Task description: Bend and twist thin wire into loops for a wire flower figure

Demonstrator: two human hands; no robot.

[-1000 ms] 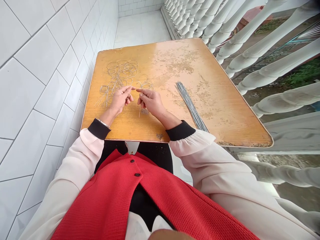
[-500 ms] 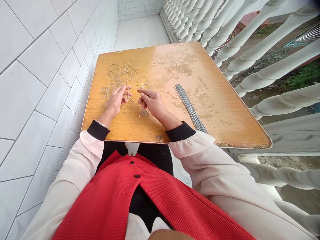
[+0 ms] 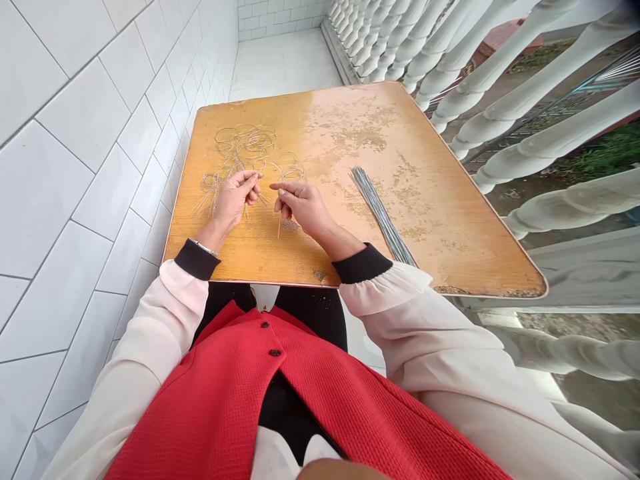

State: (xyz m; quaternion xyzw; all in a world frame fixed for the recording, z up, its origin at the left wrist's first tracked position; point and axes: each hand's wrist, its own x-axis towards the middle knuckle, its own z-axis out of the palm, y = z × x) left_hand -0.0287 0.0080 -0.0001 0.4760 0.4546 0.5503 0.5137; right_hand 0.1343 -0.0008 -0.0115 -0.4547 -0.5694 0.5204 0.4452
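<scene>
My left hand (image 3: 235,199) and my right hand (image 3: 303,205) hover close together over the near left part of a worn wooden table (image 3: 440,220). Both pinch a thin silver wire (image 3: 279,223), whose loose end hangs down toward the tabletop under my right hand. Just beyond my fingers lies a pile of bent wire loops (image 3: 244,147) with long tails. A bundle of straight wires (image 3: 380,213) lies to the right of my right hand, running toward the near edge.
A white tiled wall (image 3: 75,167) runs along the table's left side. White balusters (image 3: 525,87) line the right side, with a white tiled floor (image 3: 285,60) beyond the far edge. My red vest and pale sleeves fill the foreground.
My left hand drew slightly apart from the right, then came back in with its fingers curled on the wire. The right hand barely moved.
</scene>
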